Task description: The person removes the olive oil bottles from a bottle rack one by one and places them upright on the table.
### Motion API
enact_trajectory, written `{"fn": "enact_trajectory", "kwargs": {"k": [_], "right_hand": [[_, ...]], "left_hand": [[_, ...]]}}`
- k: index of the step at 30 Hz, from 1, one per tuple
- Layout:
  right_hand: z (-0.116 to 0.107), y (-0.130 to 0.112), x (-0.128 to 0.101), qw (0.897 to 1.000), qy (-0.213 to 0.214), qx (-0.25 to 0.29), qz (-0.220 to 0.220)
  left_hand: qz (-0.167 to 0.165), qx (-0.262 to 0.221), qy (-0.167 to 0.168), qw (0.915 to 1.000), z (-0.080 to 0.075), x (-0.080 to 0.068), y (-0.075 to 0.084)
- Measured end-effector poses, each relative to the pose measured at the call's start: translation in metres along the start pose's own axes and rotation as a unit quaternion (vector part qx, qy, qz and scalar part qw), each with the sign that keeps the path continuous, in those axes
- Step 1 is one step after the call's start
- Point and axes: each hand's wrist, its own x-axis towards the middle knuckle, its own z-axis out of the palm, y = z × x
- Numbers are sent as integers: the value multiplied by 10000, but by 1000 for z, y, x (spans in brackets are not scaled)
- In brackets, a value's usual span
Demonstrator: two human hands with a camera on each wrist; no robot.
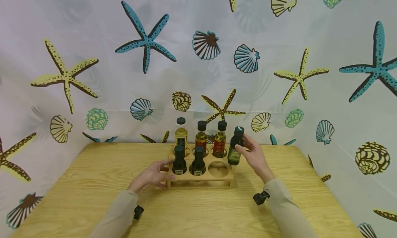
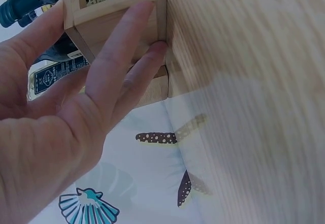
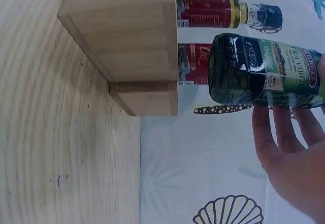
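Observation:
My right hand (image 1: pixel 253 154) grips a dark green olive oil bottle (image 3: pixel 269 71) by its side, slightly tilted, at the right end of a two-tier wooden bottle rack (image 1: pixel 198 177). In the right wrist view its green label faces the camera and its base is off the rack. Against the rack's left end rest the extended fingers of my left hand (image 2: pixel 76 97), the thumb by one edge. Two dark bottles (image 1: pixel 179 162) stand in the front row, beside a bare round hole (image 1: pixel 218 169) at the right.
The back row holds a pale yellow oil bottle (image 1: pixel 181 136) and two red-labelled bottles (image 1: pixel 220 141). A light wooden table (image 1: pixel 211 210) lies under the rack. Behind it hangs a white cloth (image 1: pixel 186 79) printed with starfish and shells.

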Motion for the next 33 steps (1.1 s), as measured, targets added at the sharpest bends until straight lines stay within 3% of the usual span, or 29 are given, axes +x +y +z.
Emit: {"fn": "enact_trajectory", "kwargs": {"k": [11,18,28,33], "right_hand": [[-19,1,7,9986,-2,-430,321],[-29,5,14,9972,-138,-675,278],[-41,16,19,9952,-353,-741,537],[-46,21,23,9956,-443,-718,397]], "left_hand": [[-97,-33,77,9999,2,1,-2],[-85,-3,125,9999,2,1,-3],[21,-22,72,10000,2,1,-4],[97,11,70,9999,2,2,-4]]}}
